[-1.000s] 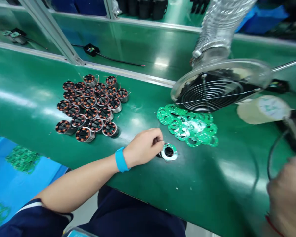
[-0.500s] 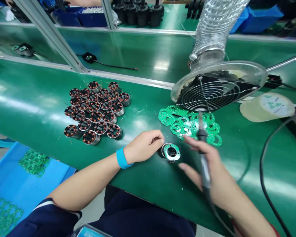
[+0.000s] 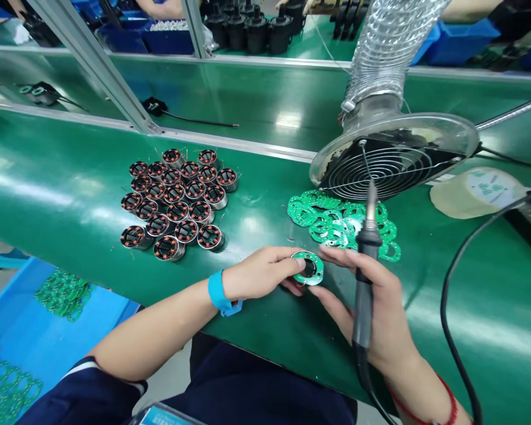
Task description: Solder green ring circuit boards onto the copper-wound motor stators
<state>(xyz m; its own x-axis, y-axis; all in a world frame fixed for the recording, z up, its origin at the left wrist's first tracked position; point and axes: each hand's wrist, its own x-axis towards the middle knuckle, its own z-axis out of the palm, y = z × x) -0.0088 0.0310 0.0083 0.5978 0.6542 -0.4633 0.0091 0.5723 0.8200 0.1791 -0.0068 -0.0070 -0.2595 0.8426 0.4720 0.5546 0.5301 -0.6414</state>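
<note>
My left hand (image 3: 259, 274), with a blue wristband, grips a motor stator topped by a green ring-shaped circuit board (image 3: 317, 275). Its thumb presses on the board near the centre hole, and the stator's body is mostly hidden. In my right hand (image 3: 389, 307) is a soldering iron (image 3: 364, 307), tip pointing up and away toward the fume extractor. The right thumb and index finger reach to the board's edge, seemingly touching it. Loose green ring boards (image 3: 336, 227) lie piled just beyond my hands. Several copper-wound stators (image 3: 177, 211) stand grouped to the left.
A fume extractor hood (image 3: 380, 159) overhangs the board pile. A roll of tape (image 3: 473, 192) lies at the right, near the iron's black cable (image 3: 451, 254). A blue bin (image 3: 79, 348) of boards sits lower left. Behind the metal frame, a co-worker's hand (image 3: 166, 7) shows.
My left hand has closed on the stator with its board, thumb now on top. My right thumb and forefinger have come in to the board's edge; the iron stays in that hand.
</note>
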